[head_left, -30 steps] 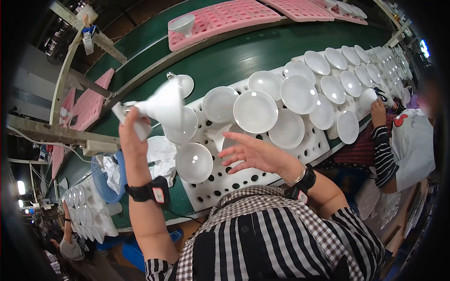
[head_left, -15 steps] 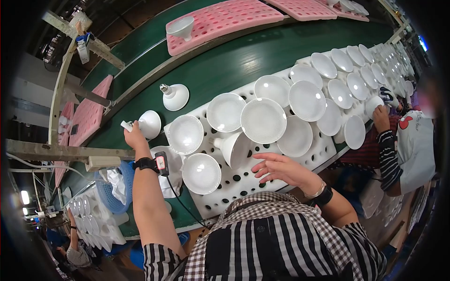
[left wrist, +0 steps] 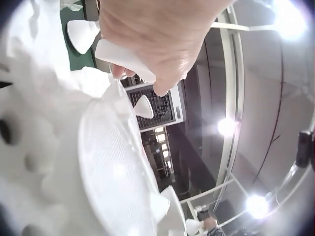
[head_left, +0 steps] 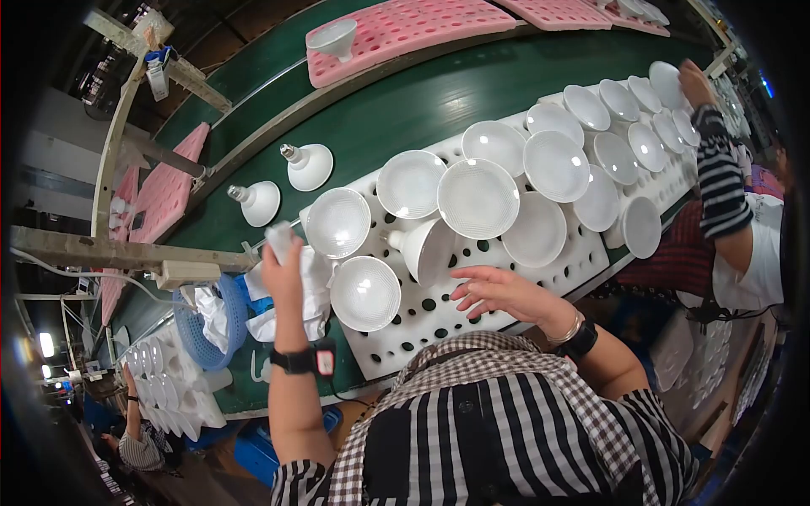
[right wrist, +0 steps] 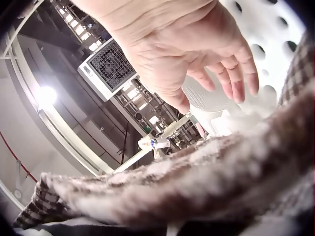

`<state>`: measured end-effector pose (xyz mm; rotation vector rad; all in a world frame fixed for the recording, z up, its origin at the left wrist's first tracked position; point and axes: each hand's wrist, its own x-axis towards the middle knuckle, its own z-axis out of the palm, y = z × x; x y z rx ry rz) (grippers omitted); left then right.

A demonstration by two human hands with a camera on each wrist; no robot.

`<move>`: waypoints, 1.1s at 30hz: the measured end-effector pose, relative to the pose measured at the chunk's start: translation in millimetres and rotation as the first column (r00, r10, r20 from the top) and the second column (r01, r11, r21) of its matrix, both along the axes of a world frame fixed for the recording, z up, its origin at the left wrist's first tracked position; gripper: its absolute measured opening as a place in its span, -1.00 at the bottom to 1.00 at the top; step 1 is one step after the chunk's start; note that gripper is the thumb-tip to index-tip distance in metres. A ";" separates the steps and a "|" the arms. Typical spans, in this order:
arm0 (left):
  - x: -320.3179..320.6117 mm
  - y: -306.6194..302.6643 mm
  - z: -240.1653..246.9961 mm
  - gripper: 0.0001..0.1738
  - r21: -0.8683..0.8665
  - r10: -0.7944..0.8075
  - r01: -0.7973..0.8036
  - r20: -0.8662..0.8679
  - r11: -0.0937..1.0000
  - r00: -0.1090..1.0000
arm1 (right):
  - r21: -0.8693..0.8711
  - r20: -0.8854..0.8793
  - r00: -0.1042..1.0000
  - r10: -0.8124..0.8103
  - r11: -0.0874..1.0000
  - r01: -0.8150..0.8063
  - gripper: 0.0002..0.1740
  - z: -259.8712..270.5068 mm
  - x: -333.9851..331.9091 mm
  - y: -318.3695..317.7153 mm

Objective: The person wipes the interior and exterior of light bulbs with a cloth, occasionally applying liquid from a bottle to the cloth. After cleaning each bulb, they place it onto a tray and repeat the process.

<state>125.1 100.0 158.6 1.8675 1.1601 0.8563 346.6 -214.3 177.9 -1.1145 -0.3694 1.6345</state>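
Observation:
My left hand [head_left: 283, 274] pinches a small white folded piece [left wrist: 125, 59], cloth-like, above the white cloth [head_left: 314, 295] at the tray's left end. Just beyond it, two white reflector bulbs, one nearer [head_left: 263, 204] and one farther [head_left: 312, 167], stand face down on the green belt with their screw bases up. My right hand [head_left: 516, 297] hovers over the near edge of the white holed tray [head_left: 371, 358], fingers spread and holding nothing. Beyond its fingertips a bulb [head_left: 432, 253] lies tilted on its side. Several other bulbs, such as one near bulb [head_left: 365, 293], sit face up in the tray.
A blue basket [head_left: 234, 325] with white cloth stands left, below a metal beam [head_left: 101, 257]. Pink holed trays [head_left: 413, 38] lie along the far side of the green belt [head_left: 405, 93]. Another person's arm [head_left: 726, 194] reaches over the bulbs at right.
My left hand has set a bulb face down on the belt beside another, let it go and drawn back with the white piece. My right hand has shifted right and stays empty.

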 end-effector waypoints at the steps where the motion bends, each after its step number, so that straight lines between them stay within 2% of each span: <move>1: -7.7 -18.2 -10.4 -0.58 0.006 -0.035 0.035 0.027 0.999 0.999 | -0.005 0.009 1.000 0.024 1.000 -0.024 -0.38 1.5 -2.1 0.8; 3: -16.0 -57.5 -4.0 -0.53 0.028 -0.084 0.086 -0.073 0.996 0.994 | -0.007 0.017 0.998 0.059 0.998 -0.059 -0.37 3.6 -8.5 4.7; 5: -24.5 -76.7 -17.5 -0.53 0.080 -0.093 0.096 -0.046 0.992 0.995 | 0.067 0.187 0.963 0.194 0.976 -0.210 -0.24 4.9 -16.4 12.6; 6: -25.1 -83.7 -18.8 -0.53 0.083 -0.080 0.083 -0.046 0.993 0.996 | 0.070 0.188 0.960 0.206 0.973 -0.222 -0.24 5.9 -21.4 17.6; 8: -27.1 -92.9 -20.5 -0.51 -0.134 -0.046 0.044 -0.019 0.990 0.999 | 0.128 0.404 0.866 0.294 0.919 -0.372 -0.02 7.9 -32.7 28.5; 9: -29.8 -91.8 -22.3 -0.51 -0.131 -0.036 0.033 -0.019 0.991 0.999 | 0.132 0.404 0.863 0.302 0.915 -0.382 -0.02 8.5 -38.3 34.9; 11: -32.7 -85.7 -27.4 -0.50 -0.265 -0.068 0.072 0.023 0.962 0.997 | 0.072 0.590 0.719 0.367 0.864 -0.499 0.18 10.6 -47.1 51.4; 12: -34.5 -83.7 -28.2 -0.50 -0.259 -0.059 0.063 0.026 0.964 0.998 | 0.036 0.585 0.710 0.392 0.862 -0.506 0.22 11.7 -51.7 59.9; 13: -35.9 -81.8 -28.4 -0.49 -0.345 -0.066 0.088 0.073 0.935 0.995 | 0.039 0.590 0.704 0.395 0.857 -0.513 0.22 3.5 -56.3 67.5; 14: -37.2 -80.2 -29.1 -0.48 -0.426 -0.072 0.117 0.122 0.897 0.990 | 0.113 0.577 0.744 0.336 0.870 -0.481 0.20 -12.7 -60.2 76.1; 15: -38.5 -78.9 -31.6 -0.48 -0.420 -0.066 0.115 0.128 0.900 0.990 | 0.185 0.559 0.781 0.278 0.876 -0.445 0.17 -17.1 -64.3 85.9; 16: -39.2 -78.4 -34.2 -0.47 -0.457 -0.077 0.148 0.170 0.877 0.982 | 0.204 0.417 0.868 0.268 0.903 -0.377 0.10 -20.5 -67.6 93.5; 17: -40.7 -78.3 -36.8 -0.46 -0.493 -0.086 0.182 0.211 0.851 0.974 | 0.206 0.422 0.864 0.274 0.899 -0.385 0.10 -23.5 -67.6 98.2; 19: -43.4 -82.5 -35.9 -0.46 -0.534 -0.031 0.166 0.252 0.829 0.967 | 0.066 0.253 0.906 0.340 0.928 -0.367 0.06 -9.4 -68.6 106.0; 20: -45.3 -84.3 -35.5 -0.46 -0.577 0.020 0.156 0.288 0.802 0.958 | 0.067 0.254 0.904 0.344 0.926 -0.371 0.06 -7.3 -72.9 103.8; 22: -50.7 -90.6 -17.2 -0.44 -0.608 0.062 0.176 0.349 0.774 0.935 | 0.272 0.385 0.908 0.164 0.920 -0.282 0.05 -1.6 -82.8 96.6; 23: -54.5 -94.8 -4.7 -0.43 -0.639 0.103 0.201 0.405 0.742 0.908 | 0.270 0.383 0.908 0.167 0.920 -0.283 0.05 5.6 -83.4 94.8; 24: -58.1 -97.8 7.5 -0.43 -0.642 0.106 0.198 0.403 0.740 0.909 | 0.244 0.389 0.886 0.252 0.900 -0.362 0.07 23.1 -82.9 92.7; 25: -61.5 -100.1 20.5 -0.42 -0.678 0.136 0.246 0.457 0.692 0.879 | 0.217 0.395 0.856 0.334 0.872 -0.440 0.09 40.7 -81.4 91.8; 26: -63.7 -101.9 31.4 -0.42 -0.705 0.168 0.297 0.509 0.644 0.844 | 0.152 0.542 0.769 0.338 0.861 -0.485 0.12 56.2 -78.5 94.5; 27: -64.8 -104.4 39.2 -0.42 -0.703 0.170 0.296 0.511 0.646 0.843 | 0.152 0.544 0.767 0.340 0.859 -0.488 0.12 65.9 -75.6 98.7; 28: -65.2 -107.7 45.5 -0.43 -0.708 0.151 0.340 0.532 0.619 0.833 | 0.179 0.806 0.565 0.175 0.839 -0.515 0.00 73.4 -73.3 102.6; 29: -65.5 -110.9 50.9 -0.44 -0.713 0.133 0.382 0.551 0.588 0.823 | 0.193 0.955 0.296 -0.028 0.815 -0.547 -0.11 76.3 -73.4 104.3; 30: -64.0 -113.7 55.4 -0.44 -0.713 0.134 0.380 0.550 0.589 0.824 | 0.245 0.969 0.169 -0.181 0.807 -0.537 -0.22 67.0 -70.1 102.2; 31: -61.5 -115.4 59.5 -0.43 -0.701 0.074 0.374 0.518 0.607 0.852 | 0.246 0.968 0.170 -0.183 0.806 -0.538 -0.22 58.1 -67.9 102.2; 33: -52.9 -118.7 67.9 -0.42 -0.687 0.013 0.371 0.484 0.624 0.875 | 0.442 0.897 0.283 -0.340 0.715 -0.542 -0.22 42.6 -64.0 102.7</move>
